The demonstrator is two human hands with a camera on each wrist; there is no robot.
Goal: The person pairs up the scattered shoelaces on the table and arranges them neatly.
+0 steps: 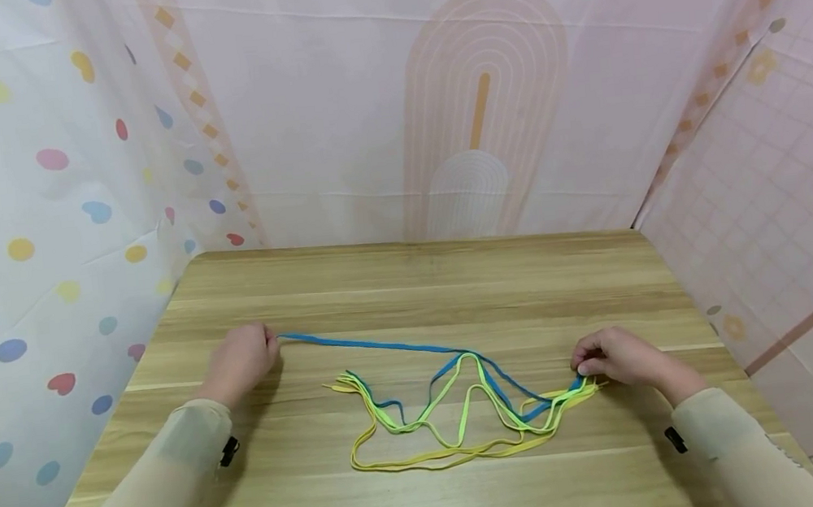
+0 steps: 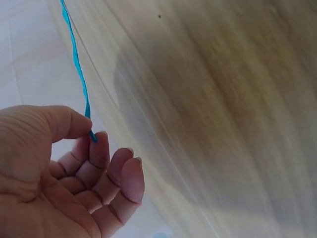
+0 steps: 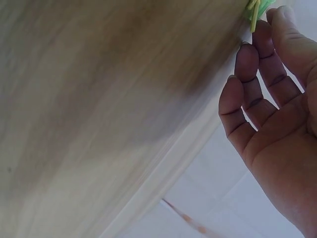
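Several flat shoelaces lie in a loose, looping bundle. Thumb and forefinger of my left hand [image 1: 243, 357] pinch the tip of a blue shoelace [image 1: 378, 343], which runs taut and straight from there to the middle of the bundle. In the left wrist view its end [image 2: 93, 137] pokes out below the thumb. At the bundle's right end, my right hand [image 1: 622, 357] pinches the blue lace between thumb and fingertip. Yellow-green laces [image 1: 403, 429] zigzag through the middle, and yellow laces [image 1: 397, 462] curve along the near side. Their yellow tips [image 3: 254, 19] show beside the right fingertips.
The wooden table [image 1: 307, 287] carries the laces near its middle. Patterned curtains [image 1: 336, 130] hang behind it and at both sides. A small black clip [image 1: 229, 451] sits at the left cuff, another [image 1: 676, 440] at the right.
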